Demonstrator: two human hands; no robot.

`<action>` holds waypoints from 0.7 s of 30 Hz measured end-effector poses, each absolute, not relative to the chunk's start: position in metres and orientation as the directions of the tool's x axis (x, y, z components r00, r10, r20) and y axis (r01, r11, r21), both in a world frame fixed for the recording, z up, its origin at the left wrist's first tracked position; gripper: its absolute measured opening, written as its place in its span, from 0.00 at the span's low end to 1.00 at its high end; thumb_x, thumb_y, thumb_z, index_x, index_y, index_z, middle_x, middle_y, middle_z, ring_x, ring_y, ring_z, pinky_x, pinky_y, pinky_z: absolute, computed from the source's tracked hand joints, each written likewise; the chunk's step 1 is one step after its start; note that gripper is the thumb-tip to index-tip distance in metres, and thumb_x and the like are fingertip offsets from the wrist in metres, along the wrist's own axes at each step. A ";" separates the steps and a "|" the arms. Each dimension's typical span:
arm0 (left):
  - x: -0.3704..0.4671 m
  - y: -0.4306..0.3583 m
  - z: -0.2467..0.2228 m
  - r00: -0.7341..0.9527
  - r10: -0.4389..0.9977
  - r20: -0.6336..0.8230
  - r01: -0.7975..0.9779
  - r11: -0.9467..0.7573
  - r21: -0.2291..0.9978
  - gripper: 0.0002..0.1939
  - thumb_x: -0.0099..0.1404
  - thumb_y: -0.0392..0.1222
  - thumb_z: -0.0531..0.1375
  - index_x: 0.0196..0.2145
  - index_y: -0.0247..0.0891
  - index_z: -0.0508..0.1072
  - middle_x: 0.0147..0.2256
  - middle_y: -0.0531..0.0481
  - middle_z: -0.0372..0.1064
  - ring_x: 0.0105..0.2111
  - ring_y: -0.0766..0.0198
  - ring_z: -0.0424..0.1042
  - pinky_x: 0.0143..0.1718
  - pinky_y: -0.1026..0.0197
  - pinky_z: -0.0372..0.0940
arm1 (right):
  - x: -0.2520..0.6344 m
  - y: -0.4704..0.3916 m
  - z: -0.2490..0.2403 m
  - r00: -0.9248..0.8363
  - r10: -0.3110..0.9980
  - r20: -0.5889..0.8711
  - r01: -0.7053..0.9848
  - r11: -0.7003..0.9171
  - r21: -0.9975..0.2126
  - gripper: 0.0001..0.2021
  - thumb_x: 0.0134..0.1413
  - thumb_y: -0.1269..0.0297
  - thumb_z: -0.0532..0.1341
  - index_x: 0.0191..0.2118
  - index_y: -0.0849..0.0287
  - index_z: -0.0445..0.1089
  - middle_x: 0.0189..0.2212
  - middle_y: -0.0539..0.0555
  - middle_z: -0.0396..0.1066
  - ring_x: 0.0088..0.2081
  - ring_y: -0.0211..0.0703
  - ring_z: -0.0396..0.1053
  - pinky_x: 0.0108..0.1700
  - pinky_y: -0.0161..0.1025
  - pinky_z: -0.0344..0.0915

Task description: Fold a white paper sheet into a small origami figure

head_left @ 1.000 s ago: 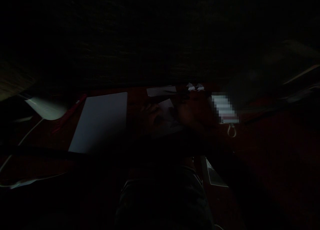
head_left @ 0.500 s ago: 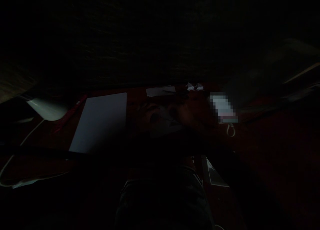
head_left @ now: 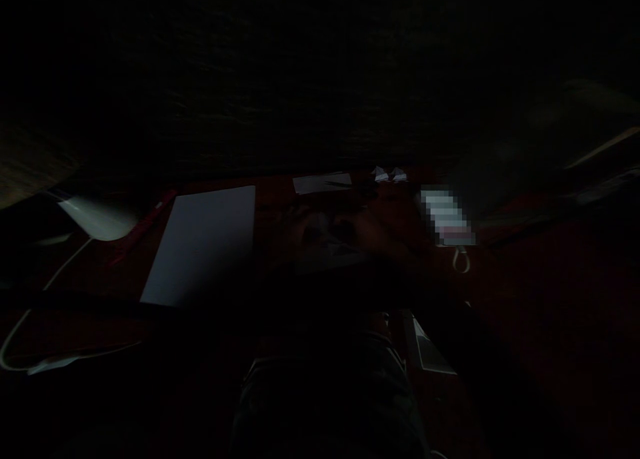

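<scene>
The scene is very dark, and both hands show only dimly. Between them is a piece of paper (head_left: 330, 256), apparently partly folded, its details lost in shadow. My left hand (head_left: 294, 231) is at its left side with bent fingers at the paper. My right hand (head_left: 374, 232) comes in from the right, fingers closed at the paper's upper right part. Beyond the hands lies a pale strip of paper (head_left: 313, 184) with the dark blades of scissors (head_left: 340, 183) across it. Two small folded paper pieces (head_left: 381, 174) stand to its right.
On the reddish table a large white sheet (head_left: 205, 239) lies to the left, with a red strip-like item (head_left: 143, 227) and a white curved object (head_left: 103, 219) beyond it. A blurred-out phone-like rectangle (head_left: 447, 216) with a loop (head_left: 461, 260) lies right. A pale cord (head_left: 65, 266) runs at left.
Both hands have shifted slightly at the paper, and the paper between them has moved a little. The other things stay in place apart from a slight shift of the view.
</scene>
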State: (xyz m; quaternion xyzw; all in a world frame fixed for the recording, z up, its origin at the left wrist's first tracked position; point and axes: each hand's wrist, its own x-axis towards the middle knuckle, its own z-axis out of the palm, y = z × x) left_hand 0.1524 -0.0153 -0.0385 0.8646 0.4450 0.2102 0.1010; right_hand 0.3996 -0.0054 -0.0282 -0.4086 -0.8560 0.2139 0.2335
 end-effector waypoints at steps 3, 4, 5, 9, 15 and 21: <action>0.150 -0.012 -0.042 0.533 0.804 0.263 0.720 -0.594 0.358 0.30 0.71 0.62 0.64 0.63 0.44 0.72 0.63 0.42 0.70 0.64 0.40 0.66 0.67 0.34 0.59 | 0.400 -0.005 -0.029 -0.567 0.781 0.263 0.566 0.601 -0.565 0.12 0.57 0.77 0.66 0.42 0.55 0.84 0.47 0.56 0.85 0.47 0.49 0.81 0.52 0.44 0.74; 0.150 -0.012 -0.043 0.533 0.803 0.266 0.718 -0.596 0.360 0.30 0.71 0.62 0.65 0.62 0.44 0.73 0.63 0.42 0.70 0.64 0.40 0.66 0.67 0.34 0.59 | 0.401 -0.004 -0.030 -0.570 0.774 0.275 0.554 0.610 -0.567 0.13 0.57 0.77 0.66 0.43 0.55 0.84 0.48 0.55 0.84 0.48 0.50 0.81 0.54 0.45 0.74; 0.149 -0.011 -0.044 0.533 0.801 0.271 0.714 -0.598 0.363 0.29 0.70 0.62 0.66 0.62 0.45 0.73 0.63 0.42 0.70 0.64 0.40 0.66 0.67 0.34 0.59 | 0.402 -0.004 -0.031 -0.575 0.768 0.282 0.543 0.617 -0.570 0.14 0.56 0.77 0.67 0.43 0.54 0.85 0.49 0.55 0.84 0.50 0.50 0.81 0.55 0.46 0.74; 0.149 -0.010 -0.046 0.536 0.796 0.281 0.705 -0.605 0.370 0.26 0.70 0.60 0.66 0.60 0.46 0.75 0.63 0.43 0.70 0.64 0.41 0.67 0.67 0.34 0.60 | 0.404 -0.001 -0.034 -0.603 0.740 0.296 0.510 0.644 -0.571 0.18 0.54 0.78 0.67 0.45 0.50 0.86 0.52 0.54 0.84 0.54 0.51 0.80 0.59 0.49 0.74; 0.150 -0.012 -0.044 0.527 0.796 0.299 0.705 -0.606 0.369 0.26 0.70 0.61 0.67 0.58 0.45 0.75 0.62 0.42 0.70 0.63 0.41 0.68 0.67 0.33 0.60 | 0.403 0.001 -0.036 -0.621 0.715 0.322 0.482 0.672 -0.562 0.18 0.53 0.80 0.68 0.43 0.49 0.87 0.55 0.55 0.83 0.55 0.52 0.80 0.58 0.49 0.75; 0.149 -0.013 -0.039 0.541 0.793 0.280 0.698 -0.609 0.378 0.24 0.70 0.58 0.67 0.58 0.45 0.75 0.63 0.43 0.70 0.64 0.41 0.67 0.67 0.34 0.61 | 0.402 0.000 -0.039 -0.587 0.752 0.300 0.487 0.624 -0.612 0.16 0.51 0.80 0.70 0.40 0.50 0.87 0.53 0.54 0.84 0.55 0.52 0.81 0.58 0.48 0.75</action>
